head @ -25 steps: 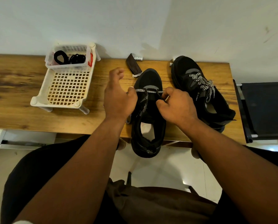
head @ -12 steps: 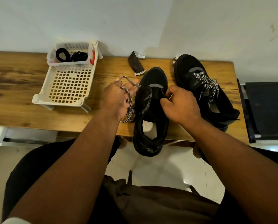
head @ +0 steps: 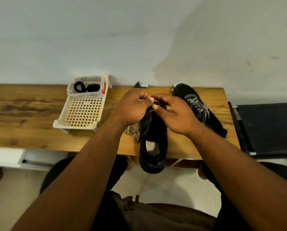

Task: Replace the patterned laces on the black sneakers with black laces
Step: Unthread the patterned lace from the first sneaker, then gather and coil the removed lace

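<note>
A home: wooden bench (head: 31, 114), tiled floor (head: 164, 184).

Both your forearms are bare right down to the wrists, with no sleeve, watch or band showing on either, and your left hand (head: 133, 106) and right hand (head: 176, 114) wear no gloves or rings that can be made out. Your fingers (head: 156, 107) end in short, pale nails. At the bottom of the frame your lap shows dark, nearly black clothing with a bunched brown fabric (head: 156, 214) lying in rumpled folds at lower centre.

black sneakers (head: 153, 139), black-and-white patterned lace (head: 133, 130), cream basket (head: 82, 110)
</note>
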Tool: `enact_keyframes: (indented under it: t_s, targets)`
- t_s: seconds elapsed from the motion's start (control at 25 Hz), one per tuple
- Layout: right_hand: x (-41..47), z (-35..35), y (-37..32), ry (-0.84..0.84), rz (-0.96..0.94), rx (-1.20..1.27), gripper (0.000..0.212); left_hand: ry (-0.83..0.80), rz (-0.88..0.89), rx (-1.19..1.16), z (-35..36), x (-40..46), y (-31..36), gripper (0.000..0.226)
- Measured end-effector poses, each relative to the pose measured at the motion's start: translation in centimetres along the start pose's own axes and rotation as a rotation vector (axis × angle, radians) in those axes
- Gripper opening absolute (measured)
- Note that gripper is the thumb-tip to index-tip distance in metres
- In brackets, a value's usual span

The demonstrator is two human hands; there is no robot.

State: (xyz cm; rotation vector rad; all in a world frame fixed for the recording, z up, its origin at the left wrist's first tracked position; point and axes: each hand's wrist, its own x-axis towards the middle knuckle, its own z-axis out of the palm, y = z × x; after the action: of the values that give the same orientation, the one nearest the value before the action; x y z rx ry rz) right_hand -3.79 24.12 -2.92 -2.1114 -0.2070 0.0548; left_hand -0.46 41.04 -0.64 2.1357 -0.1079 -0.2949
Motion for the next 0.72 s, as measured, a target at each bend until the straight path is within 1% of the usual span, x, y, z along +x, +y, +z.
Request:
enact_keyframes:
  t_s: [0.04, 0.08, 0.16, 0.24, 0.32, 0.44, 0.52, 0.72]
  targets:
    - [-0.4, -0.7, -1.4, 0.034, -0.015, 0.022, 0.022, 0.006, 0.009, 0.006, -1.1, -0.5, 1.7, 0.020]
    - [-0.9, -1.6, -3.0, 0.086, 0.000, 0.059, 0.017, 0.015, 0.020, 0.019, -2.3, -1.0, 3.5, 0.021]
    - [-2.2, -4.0, -6.6, 0.132, 0.070, 0.186, 0.017, 0.029, 0.087, 0.044, -4.6, -2.5, 7.6, 0.021]
    - [-4.0, -6.7, -10.8, 0.054, 0.124, 0.329, 0.015, 0.055, 0.172, 0.063, -6.5, -4.8, 11.4, 0.023]
    - [-5.1, -9.3, -14.6, -0.013, 0.135, 0.423, 0.016, 0.104, 0.237, 0.060, -8.1, -6.8, 14.8, 0.022]
    - [-7.8, -12.8, -20.9, -0.013, 0.062, 0.404, 0.015, 0.188, 0.351, -0.001, -10.7, -10.4, 20.0, 0.020]
    - [-10.1, -14.7, -25.1, 0.014, 0.001, 0.355, 0.023, 0.247, 0.426, -0.060, -12.6, -13.1, 23.5, 0.019]
    - [-16.1, -17.7, -33.6, 0.048, -0.221, 0.275, 0.022, 0.340, 0.598, -0.131, -16.0, -19.5, 30.1, 0.017]
